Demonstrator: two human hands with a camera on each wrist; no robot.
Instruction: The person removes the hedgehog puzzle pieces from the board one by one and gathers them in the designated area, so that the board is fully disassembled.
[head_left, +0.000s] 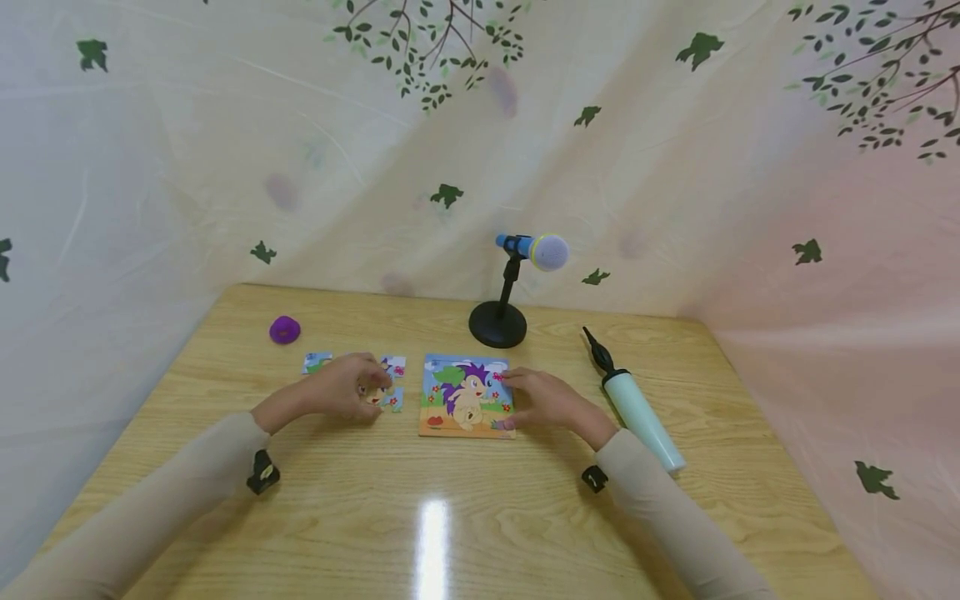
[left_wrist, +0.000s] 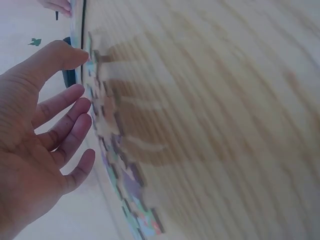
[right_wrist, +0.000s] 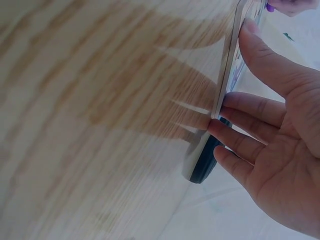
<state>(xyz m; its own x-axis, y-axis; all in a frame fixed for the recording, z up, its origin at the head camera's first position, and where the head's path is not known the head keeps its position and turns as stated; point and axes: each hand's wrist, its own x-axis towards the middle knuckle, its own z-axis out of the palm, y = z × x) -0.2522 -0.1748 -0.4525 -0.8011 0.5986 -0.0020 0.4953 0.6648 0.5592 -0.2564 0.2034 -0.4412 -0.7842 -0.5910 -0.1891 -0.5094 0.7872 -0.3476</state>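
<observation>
A square puzzle board with a purple-haired hedgehog picture lies flat at the middle of the table. My right hand touches its right side, thumb near the lower corner and fingertips near the upper one. The right wrist view shows the fingers and thumb against the board's edge. To the left, my left hand hovers over loose puzzle pieces, partly hiding them. Its fingers are loosely bent and apart from the thumb in the left wrist view, with nothing seen between them. Another piece lies beyond the hand.
A toy microphone stands on a black round base behind the board. On the right lies a pale blue hand pump, close to the right forearm. A small purple object sits at the back left. Curtains surround the table.
</observation>
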